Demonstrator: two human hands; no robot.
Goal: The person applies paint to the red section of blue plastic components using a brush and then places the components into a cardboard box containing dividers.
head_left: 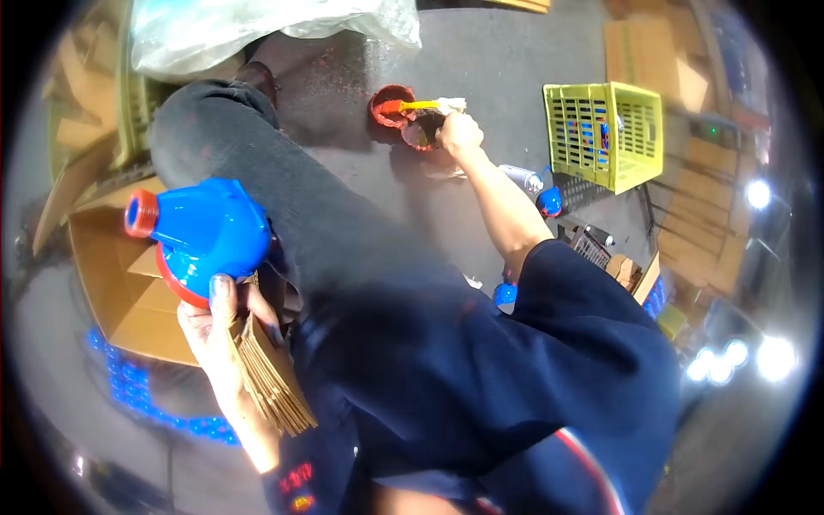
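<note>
With hands well apart, gripping the blue part [219, 225] in the left hand [206, 330], with thumb laid against its lower side and other fingers partly hidden. Held up to the left of the dark trouser leg [300, 189], with threaded red spout [142, 214] aimed left and red rim [172, 275] turned down and left. Reaching beyond the leg with the right hand [461, 135], forearm extended up and leftward, fingers bent, low over the floor [498, 60] at the red-stained pot [389, 93]. Right beside those fingers, the yellow-handled brush [419, 105], lying crosswise over the pot, red head leftward, whitish end toward the hand. Cannot tell whether pinching that end or merely touching. Much nearer the right hand than the left; up and right from the blue part.
</note>
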